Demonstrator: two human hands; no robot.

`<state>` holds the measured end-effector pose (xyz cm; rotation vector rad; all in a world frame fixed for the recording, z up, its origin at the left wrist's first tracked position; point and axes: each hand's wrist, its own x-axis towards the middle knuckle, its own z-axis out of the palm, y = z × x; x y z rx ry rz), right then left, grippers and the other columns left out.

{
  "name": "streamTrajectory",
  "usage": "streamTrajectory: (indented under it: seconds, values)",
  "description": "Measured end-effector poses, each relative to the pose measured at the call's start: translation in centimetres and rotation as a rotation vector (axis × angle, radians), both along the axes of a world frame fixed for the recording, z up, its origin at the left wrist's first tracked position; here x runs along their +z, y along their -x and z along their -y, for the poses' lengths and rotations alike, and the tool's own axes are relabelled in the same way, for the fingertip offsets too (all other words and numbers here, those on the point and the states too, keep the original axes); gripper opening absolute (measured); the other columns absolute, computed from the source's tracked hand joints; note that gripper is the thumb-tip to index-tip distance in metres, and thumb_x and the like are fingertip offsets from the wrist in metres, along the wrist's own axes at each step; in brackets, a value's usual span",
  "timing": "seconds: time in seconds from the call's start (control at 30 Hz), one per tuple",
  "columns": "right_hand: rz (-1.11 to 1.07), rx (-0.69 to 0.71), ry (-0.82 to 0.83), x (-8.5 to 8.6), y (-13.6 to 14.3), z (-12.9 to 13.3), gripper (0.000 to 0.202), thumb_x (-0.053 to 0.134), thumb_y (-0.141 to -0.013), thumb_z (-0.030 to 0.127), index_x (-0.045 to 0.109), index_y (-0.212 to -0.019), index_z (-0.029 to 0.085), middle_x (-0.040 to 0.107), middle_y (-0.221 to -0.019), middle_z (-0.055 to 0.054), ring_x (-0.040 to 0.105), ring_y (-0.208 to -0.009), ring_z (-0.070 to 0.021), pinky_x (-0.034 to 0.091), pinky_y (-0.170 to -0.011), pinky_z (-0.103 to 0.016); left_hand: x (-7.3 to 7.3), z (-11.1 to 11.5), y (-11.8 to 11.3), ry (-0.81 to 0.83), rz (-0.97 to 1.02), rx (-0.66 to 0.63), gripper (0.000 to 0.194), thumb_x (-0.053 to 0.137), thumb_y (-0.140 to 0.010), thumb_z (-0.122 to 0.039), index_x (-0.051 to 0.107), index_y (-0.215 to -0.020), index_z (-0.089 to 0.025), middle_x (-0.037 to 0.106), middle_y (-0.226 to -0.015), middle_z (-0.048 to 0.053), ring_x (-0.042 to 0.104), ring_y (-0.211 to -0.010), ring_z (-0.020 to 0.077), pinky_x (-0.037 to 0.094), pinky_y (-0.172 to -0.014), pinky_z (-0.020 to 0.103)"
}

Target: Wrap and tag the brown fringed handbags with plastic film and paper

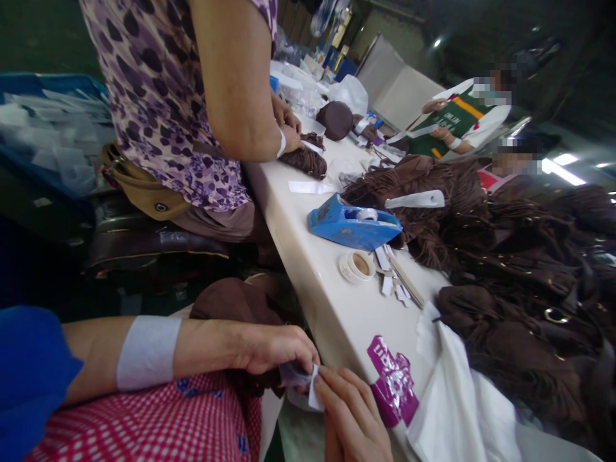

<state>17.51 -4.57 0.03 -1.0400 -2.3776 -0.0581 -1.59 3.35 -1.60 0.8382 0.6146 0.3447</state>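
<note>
My left hand (282,350) reaches in from the left, its fingers curled over a thin whitish wrap. My right hand (353,407) comes up from the bottom and pinches a white strip (315,390) between thumb and fingers. Both hands meet just beside the table edge, above my lap. Under my left forearm lies a dark brown bag (231,301), partly hidden by the arm. What lies inside the wrap under my left fingers is hidden. A pale band (148,353) circles my left forearm.
On the white table (308,269) are a blue tape dispenser (353,223), a tape roll (357,266), paper strips (387,276), a purple wrapper (394,382), white cloth (457,391) and piled brown bags (520,256). A co-worker's arm (235,77) is ahead; another person (452,119) works across.
</note>
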Motion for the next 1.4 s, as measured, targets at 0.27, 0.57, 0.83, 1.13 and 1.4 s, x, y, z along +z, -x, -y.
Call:
streamTrajectory:
  seconds: [0.27,0.57,0.83,1.13,1.4]
  values:
    - [0.002,0.054,0.088,0.6,-0.1,-0.3,0.030,0.056,-0.091,0.009,0.067,-0.118,0.016,0.074,-0.109,-0.012,0.069,-0.101,-0.0250,0.063,-0.083,-0.036,-0.7,0.6,-0.1,0.099,0.009,0.003,0.024,0.066,-0.051,-0.032,0.060,-0.068,-0.016,0.054,-0.065,-0.002,0.047,-0.061,0.0123,0.034,-0.056,0.024]
    - [0.244,0.020,-0.181,1.3,0.9,-0.2,0.023,0.052,-0.094,0.008,0.072,-0.103,0.013,0.078,-0.102,-0.011,0.072,-0.091,-0.0255,0.065,-0.078,-0.036,1.0,0.4,1.1,-0.389,-0.190,-0.122,0.019,0.049,-0.086,-0.032,0.048,-0.071,-0.019,0.044,-0.069,-0.003,0.039,-0.062,0.0122,0.030,-0.055,0.024]
    - [0.365,0.042,-0.313,1.7,1.1,0.1,0.028,0.044,-0.095,0.007,0.072,-0.096,0.009,0.079,-0.101,-0.015,0.075,-0.091,-0.0282,0.065,-0.078,-0.038,0.7,-0.3,1.2,-0.439,-0.173,-0.205,0.021,0.054,-0.087,-0.039,0.054,-0.078,-0.019,0.049,-0.072,-0.003,0.043,-0.064,0.0119,0.035,-0.060,0.024]
    - [0.267,-0.006,-0.262,2.2,2.2,-0.2,0.038,0.034,-0.097,0.006,0.071,-0.088,0.013,0.077,-0.105,-0.014,0.068,-0.098,-0.0238,0.058,-0.089,-0.033,0.2,0.0,0.2,0.071,-0.090,0.046,0.033,0.075,-0.049,-0.033,0.070,-0.074,-0.012,0.060,-0.066,0.001,0.049,-0.063,0.0140,0.035,-0.064,0.028]
    - [0.208,-0.269,-0.271,5.1,-2.0,0.8,0.021,0.051,-0.096,0.012,0.071,-0.099,0.016,0.076,-0.108,-0.008,0.066,-0.099,-0.0198,0.052,-0.095,-0.033,-1.7,0.2,-0.7,-0.014,-0.156,0.056,0.053,0.077,-0.058,-0.062,0.075,-0.086,-0.017,0.064,-0.068,0.004,0.049,-0.057,0.0167,0.036,-0.053,0.026]
